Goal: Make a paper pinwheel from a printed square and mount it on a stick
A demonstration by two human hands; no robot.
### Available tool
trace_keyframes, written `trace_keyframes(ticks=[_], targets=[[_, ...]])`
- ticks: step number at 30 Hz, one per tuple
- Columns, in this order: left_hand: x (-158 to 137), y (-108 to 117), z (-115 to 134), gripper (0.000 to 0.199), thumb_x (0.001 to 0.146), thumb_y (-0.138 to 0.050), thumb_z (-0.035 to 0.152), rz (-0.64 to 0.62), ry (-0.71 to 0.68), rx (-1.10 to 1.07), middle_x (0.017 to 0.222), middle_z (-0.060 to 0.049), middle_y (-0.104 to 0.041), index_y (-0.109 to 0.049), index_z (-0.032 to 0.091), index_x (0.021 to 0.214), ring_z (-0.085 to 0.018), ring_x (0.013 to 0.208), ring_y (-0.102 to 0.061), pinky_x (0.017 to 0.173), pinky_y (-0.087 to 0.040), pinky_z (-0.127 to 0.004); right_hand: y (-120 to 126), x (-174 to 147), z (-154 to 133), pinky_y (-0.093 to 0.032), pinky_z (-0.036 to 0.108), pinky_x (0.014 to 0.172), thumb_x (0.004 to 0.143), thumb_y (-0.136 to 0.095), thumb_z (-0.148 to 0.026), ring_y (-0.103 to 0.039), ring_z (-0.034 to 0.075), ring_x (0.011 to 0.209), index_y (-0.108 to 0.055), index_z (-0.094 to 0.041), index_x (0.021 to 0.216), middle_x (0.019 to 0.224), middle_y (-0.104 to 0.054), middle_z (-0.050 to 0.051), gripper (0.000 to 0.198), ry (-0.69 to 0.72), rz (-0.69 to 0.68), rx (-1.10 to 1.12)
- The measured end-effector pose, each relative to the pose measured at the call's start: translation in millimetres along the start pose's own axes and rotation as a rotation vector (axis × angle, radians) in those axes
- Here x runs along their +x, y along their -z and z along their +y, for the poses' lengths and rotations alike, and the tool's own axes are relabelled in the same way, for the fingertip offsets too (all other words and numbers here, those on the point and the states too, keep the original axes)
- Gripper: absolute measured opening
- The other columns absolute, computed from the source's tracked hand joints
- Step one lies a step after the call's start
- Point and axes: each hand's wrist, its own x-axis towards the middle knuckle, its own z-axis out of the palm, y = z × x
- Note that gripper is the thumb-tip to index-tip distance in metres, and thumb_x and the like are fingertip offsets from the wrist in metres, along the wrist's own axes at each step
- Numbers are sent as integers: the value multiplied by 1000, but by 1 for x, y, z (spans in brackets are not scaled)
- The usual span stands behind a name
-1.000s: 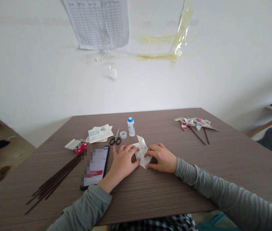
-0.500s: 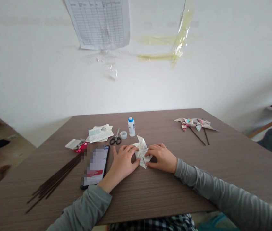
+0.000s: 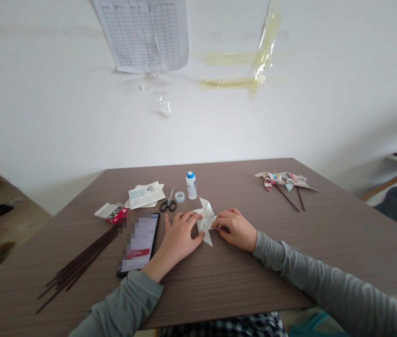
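Observation:
A folded pinwheel of printed paper point(image 3: 207, 223) lies on the table between my hands. My left hand point(image 3: 181, 234) holds its left side down, fingertips by the upper left blade and thumb at the lower one; the little finger sticks out. At the right blade, my right hand point(image 3: 235, 229) pinches the paper between thumb and fingers. The fingers partly cover that blade. A white glue bottle point(image 3: 191, 186) with a blue cap stands just beyond the pinwheel. Scissors point(image 3: 168, 202) with black handles and a small clear cap point(image 3: 180, 197) lie beside the bottle.
Left of my hands are a phone point(image 3: 138, 243), dark sticks point(image 3: 79, 262), a red and white open box point(image 3: 112, 213) and printed paper sheets point(image 3: 146, 194). Two pinwheels on sticks point(image 3: 283, 181) lie at the back right. A wall point(image 3: 219, 131) rises behind the table point(image 3: 325, 234).
My right hand's fingers have closed in on the right blade, which shows narrower and more covered now. My left hand stays in place.

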Motion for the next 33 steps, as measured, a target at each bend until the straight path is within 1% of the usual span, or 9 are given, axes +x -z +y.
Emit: trace_keyframes(ticks=[3,8,10,13,15,18,20,27,33], targets=[[0,2,0,47,107,-93,28,-2,0,-11,169,-14,-89,-93,36,154,-52,167,-73,150,-36,-102,-2,1,5,-65,53,122,118,-78,-13,-90,33,120,-99,-26,123,120,-97,11,25,-28,28,34],[-2,5,1,38,108,-93,30,-4,-12,-15,164,-13,-91,-94,35,146,-50,167,-73,151,-36,-100,-9,3,15,-67,47,110,123,-82,-24,-89,29,111,-99,-29,121,113,-96,8,18,-85,58,145],[-3,5,3,34,110,-91,30,-13,-12,-18,163,-13,-91,-94,34,144,-51,167,-72,151,-35,-102,-12,4,16,-68,49,114,123,-82,-24,-90,28,107,-99,-30,124,111,-96,7,17,-116,78,176],[-3,6,5,33,111,-90,29,-21,-7,-13,163,-12,-91,-94,35,144,-50,168,-72,152,-33,-102,-17,5,14,-64,61,132,117,-90,-25,-91,28,100,-94,-30,132,103,-94,2,17,-207,120,182],[-3,5,6,35,111,-91,28,-22,-5,-11,163,-12,-91,-94,35,145,-50,168,-72,152,-34,-100,-19,5,11,-57,72,141,114,-93,-25,-93,28,99,-92,-29,128,100,-94,0,15,-251,137,180],[-2,3,5,41,110,-91,27,-12,-4,-22,165,-15,-90,-93,34,150,-51,168,-72,152,-34,-100,-21,4,8,-50,81,147,116,-90,-27,-94,30,103,-90,-27,118,104,-97,4,1,-230,149,171],[-2,2,4,45,108,-92,26,3,-7,-32,164,-15,-90,-91,33,153,-51,167,-72,152,-35,-100,-21,3,8,-48,86,147,120,-85,-30,-95,32,106,-91,-27,114,106,-98,6,9,-204,160,149],[-3,1,5,57,109,-90,24,0,-2,-19,169,-15,-89,-86,34,165,-51,168,-71,152,-34,-101,-22,2,10,-45,88,148,123,-84,-30,-94,33,113,-97,-31,115,112,-100,7,16,-184,154,95],[-3,-1,2,48,110,-89,30,8,-47,0,163,-10,-90,-93,42,156,-48,163,-73,152,-36,-96,-24,3,9,-48,83,147,122,-85,-26,-94,33,112,-99,-31,115,109,-99,7,16,-204,117,44]])
